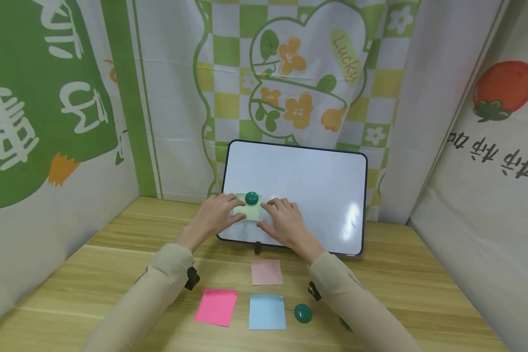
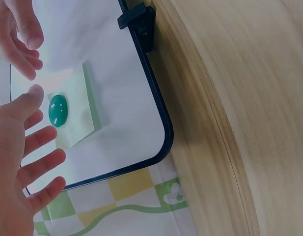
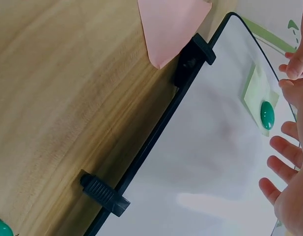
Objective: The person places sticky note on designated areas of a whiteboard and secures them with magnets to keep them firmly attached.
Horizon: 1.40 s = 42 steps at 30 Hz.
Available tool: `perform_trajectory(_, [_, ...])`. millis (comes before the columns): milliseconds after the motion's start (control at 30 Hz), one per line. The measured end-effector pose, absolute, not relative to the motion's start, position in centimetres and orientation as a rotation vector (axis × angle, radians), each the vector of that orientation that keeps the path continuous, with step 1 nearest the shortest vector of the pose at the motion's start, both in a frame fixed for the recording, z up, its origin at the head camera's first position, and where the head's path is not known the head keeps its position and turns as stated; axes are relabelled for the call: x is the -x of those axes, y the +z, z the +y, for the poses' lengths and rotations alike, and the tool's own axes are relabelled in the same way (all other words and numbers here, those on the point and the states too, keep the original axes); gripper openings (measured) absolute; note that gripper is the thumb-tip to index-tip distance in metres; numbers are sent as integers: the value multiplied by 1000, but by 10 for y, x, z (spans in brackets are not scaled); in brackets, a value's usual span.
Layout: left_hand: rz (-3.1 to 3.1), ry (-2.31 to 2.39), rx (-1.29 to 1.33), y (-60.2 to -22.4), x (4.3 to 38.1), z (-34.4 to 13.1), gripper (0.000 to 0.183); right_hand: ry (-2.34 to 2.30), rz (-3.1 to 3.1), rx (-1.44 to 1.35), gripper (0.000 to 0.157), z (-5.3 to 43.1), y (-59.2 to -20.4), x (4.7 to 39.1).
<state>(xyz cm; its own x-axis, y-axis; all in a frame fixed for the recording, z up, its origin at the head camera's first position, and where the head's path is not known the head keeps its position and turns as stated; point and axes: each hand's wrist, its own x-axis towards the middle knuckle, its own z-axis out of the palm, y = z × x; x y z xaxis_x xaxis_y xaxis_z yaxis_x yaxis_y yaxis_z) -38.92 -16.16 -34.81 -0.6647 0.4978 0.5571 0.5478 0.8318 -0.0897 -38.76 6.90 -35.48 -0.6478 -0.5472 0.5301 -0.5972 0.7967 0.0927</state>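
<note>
Left grip (image 1: 214,213) and right grip (image 1: 287,221) released, green note (image 1: 252,213) on whiteboard (image 1: 310,186), wooden table (image 1: 110,281), checked curtain (image 1: 226,76)

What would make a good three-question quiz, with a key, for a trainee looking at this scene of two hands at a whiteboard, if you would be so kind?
1. Fill in: on the wood-grain tabletop, in the head view, the pale pink square paper note lies directly between the black-framed whiteboard and the ____.
2. True or false: the left hand and right hand are at opposite sides of the light green square paper note.
3. In the head view, where on that note is the glossy green domed magnet? A) upper part; B) bottom edge; C) lower left corner.

Key:
1. Light blue square paper note.
2. True.
3. A.
</note>
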Motion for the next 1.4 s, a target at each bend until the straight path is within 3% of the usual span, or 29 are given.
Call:
perform_trajectory(1133, [-2529,-223,801,-362,362,-168,47,213,-2485,-911,60,99,-365,345])
perform_trajectory(1400, [-2554,-256,798,-365,354,-168,42,236,-2472,-939,60,106,-369,336])
